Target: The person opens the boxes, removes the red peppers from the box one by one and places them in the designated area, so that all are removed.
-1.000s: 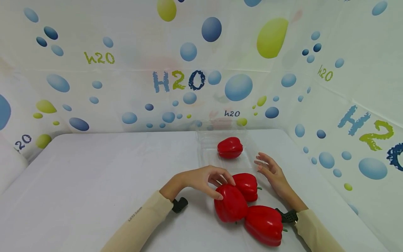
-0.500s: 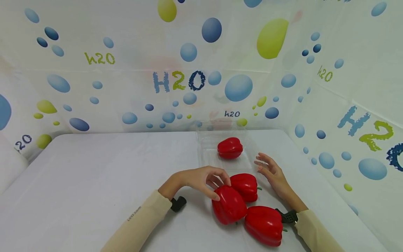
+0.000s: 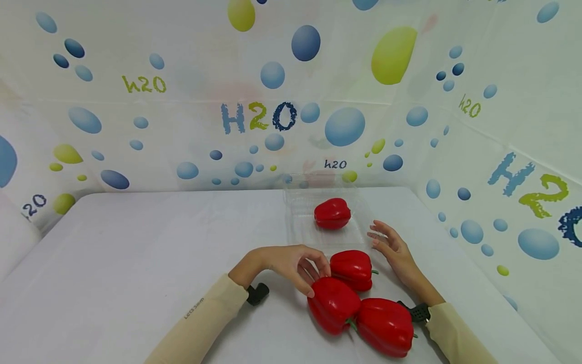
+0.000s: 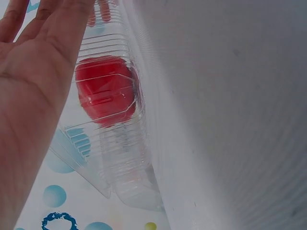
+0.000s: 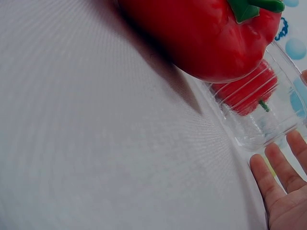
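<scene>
In the head view, my left hand (image 3: 295,263) is beside the nearest-left red bell pepper (image 3: 334,306), thumb and fingertips at its upper left edge, fingers loosely bent. The left wrist view shows part of this hand (image 4: 38,72) with the fingers extended. My right hand (image 3: 394,250) rests on the table to the right, fingers loosely spread, holding nothing. Between the hands lies a second bell pepper (image 3: 352,270). A third bell pepper (image 3: 385,326) is by my right wrist, touching the first. Another bell pepper (image 3: 332,214) lies in a clear plastic container (image 3: 297,230).
The container's raised clear lid (image 3: 313,183) stands at the back, near the printed curtain (image 3: 195,136). White cloth covers the table (image 3: 159,253). Dark straps sit on both wrists, the right strap (image 3: 419,312) close to the third pepper.
The pepper by my left hand has turned and shifted toward me, so its green stem now shows. My left hand has come slightly nearer me. The third pepper moved slightly right; my right hand stayed still.
</scene>
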Demonstrator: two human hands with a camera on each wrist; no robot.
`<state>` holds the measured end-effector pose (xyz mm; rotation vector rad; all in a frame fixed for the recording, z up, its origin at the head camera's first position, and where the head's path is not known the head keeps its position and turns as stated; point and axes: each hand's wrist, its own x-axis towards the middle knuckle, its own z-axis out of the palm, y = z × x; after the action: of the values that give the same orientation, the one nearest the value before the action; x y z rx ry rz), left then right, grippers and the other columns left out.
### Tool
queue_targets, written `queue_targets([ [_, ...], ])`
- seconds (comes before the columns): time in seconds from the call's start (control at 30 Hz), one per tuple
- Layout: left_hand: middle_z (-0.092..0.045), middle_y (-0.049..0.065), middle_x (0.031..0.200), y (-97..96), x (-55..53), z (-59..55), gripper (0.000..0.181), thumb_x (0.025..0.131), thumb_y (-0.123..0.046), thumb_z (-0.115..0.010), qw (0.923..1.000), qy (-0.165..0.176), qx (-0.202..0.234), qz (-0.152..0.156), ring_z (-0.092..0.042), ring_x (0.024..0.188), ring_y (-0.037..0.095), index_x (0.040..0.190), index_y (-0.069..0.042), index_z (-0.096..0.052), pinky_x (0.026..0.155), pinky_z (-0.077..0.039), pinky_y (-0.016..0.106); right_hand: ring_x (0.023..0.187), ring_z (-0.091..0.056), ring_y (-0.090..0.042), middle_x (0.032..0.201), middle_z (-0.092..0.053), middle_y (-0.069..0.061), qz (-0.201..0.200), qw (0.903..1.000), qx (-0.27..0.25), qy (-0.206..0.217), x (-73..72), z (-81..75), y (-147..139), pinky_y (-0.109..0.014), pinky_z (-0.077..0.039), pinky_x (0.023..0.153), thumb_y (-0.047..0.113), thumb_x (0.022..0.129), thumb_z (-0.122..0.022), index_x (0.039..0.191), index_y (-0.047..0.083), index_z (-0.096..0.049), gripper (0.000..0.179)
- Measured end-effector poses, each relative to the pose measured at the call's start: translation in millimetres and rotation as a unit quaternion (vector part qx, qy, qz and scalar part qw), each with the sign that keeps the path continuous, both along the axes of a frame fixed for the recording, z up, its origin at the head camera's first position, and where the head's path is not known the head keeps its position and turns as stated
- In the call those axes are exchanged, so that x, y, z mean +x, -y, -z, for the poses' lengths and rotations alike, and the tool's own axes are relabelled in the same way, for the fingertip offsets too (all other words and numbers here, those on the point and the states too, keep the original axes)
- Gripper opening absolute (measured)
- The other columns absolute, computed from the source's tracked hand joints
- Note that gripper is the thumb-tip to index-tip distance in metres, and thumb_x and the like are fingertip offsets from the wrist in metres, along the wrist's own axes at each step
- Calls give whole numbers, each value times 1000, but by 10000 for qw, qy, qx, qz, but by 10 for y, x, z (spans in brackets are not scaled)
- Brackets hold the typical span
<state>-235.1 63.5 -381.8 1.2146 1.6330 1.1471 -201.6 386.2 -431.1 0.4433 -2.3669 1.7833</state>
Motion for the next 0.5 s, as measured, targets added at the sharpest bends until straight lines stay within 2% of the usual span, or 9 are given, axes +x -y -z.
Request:
queue_targets([
  [0.33, -62, -3, 110, -2, 3, -19, 41, 81, -5, -73, 9998, -149, 94, -27, -63, 105, 13, 120, -3, -58, 94, -52, 33, 120, -54, 0, 145, -37, -28, 57, 9999, 10, 112, -12, 11, -5, -14, -46, 92, 13, 102, -50, 149, -1, -27, 55],
  [0.4, -62, 0, 112, -6, -1, -17, 43, 81, -6, -73, 9996, -221, 148, 1, -63, 105, 13, 121, -2, -58, 95, -52, 32, 120, -54, 0, 145, -36, -29, 77, 9999, 46, 98, -8, 9, -1, -14, -46, 93, 13, 101, -51, 150, 0, -27, 55],
  [0.5, -61, 11, 115, -14, -9, -6, 44, 81, -6, -74, 9992, -300, 264, 76, -62, 106, 12, 122, 1, -56, 96, -51, 34, 120, -53, 0, 146, -37, -28, 107, 9999, 79, 92, -5, 12, 4, -14, -46, 93, 15, 101, -51, 150, 1, -28, 56],
])
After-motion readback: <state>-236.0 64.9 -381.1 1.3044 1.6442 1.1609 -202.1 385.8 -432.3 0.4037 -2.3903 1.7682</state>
